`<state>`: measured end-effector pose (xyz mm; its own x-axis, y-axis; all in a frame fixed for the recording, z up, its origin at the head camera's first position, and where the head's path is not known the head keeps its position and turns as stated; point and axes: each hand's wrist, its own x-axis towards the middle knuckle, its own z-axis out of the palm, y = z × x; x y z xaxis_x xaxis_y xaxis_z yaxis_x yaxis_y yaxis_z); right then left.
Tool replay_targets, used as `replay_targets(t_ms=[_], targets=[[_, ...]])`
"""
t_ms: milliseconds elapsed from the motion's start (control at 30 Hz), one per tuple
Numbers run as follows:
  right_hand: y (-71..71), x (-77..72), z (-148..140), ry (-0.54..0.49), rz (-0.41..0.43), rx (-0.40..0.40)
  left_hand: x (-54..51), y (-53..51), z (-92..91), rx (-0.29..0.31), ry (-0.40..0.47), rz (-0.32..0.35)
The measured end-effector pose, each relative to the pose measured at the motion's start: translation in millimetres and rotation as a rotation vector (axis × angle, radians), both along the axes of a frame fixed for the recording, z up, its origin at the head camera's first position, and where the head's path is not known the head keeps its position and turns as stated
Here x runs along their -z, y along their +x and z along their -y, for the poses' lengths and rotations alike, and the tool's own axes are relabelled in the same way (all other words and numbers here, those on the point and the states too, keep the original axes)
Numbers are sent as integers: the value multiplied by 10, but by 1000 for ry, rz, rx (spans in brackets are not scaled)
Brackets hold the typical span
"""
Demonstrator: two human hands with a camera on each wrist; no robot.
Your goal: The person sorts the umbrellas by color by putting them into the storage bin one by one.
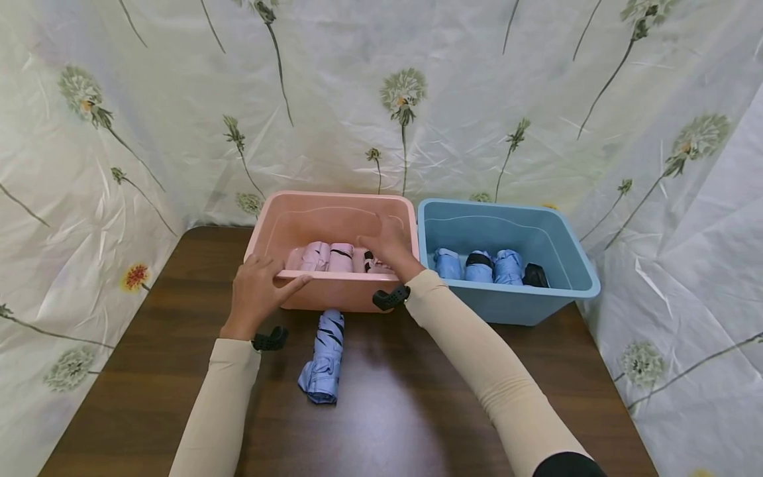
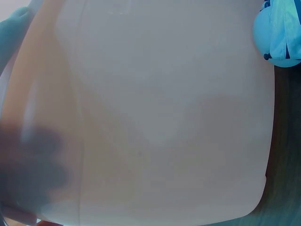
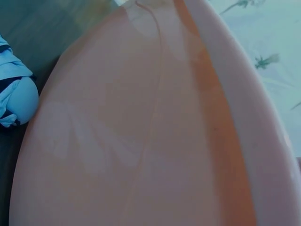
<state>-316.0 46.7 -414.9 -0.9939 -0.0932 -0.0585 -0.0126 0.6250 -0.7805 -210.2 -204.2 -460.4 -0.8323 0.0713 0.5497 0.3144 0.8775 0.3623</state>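
My left hand (image 1: 255,295) holds the front left corner of a pink plastic bin (image 1: 334,291), its thumb stretched along the front rim. In the left wrist view dark finger shadows show through the bin wall (image 2: 155,141). My right hand (image 1: 387,244) reaches over the front rim into the bin's right end, fingers spread, above a pink-and-black folded umbrella (image 1: 377,264) partly hidden by the hand. Left of it two pink folded umbrellas (image 1: 341,257) stand side by side. A blue folded umbrella (image 1: 324,361) with black stripes lies on the table in front of the bin.
A blue bin (image 1: 507,305) stands to the right, close against the pink one. Inside it are three blue folded umbrellas (image 1: 479,266) and a black item (image 1: 535,275). Both bins stand on a dark wood table (image 1: 149,371), with a flower-patterned curtain (image 1: 334,99) behind.
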Motion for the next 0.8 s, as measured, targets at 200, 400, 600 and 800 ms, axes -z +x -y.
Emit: replay_targets(t_ms=[200, 400, 600, 800], targets=[[35, -47, -23, -18, -22, -5, 1, -7, 1, 5, -9, -13], [74, -92, -52, -32, -86, -56, 9, -10, 16, 2, -16, -24], [153, -143, -87, -62, -87, -89, 5, -8, 11, -1, -15, -13], [287, -209, -122, -63, -122, -126, 3, -2, 0, -1, -13, -16]])
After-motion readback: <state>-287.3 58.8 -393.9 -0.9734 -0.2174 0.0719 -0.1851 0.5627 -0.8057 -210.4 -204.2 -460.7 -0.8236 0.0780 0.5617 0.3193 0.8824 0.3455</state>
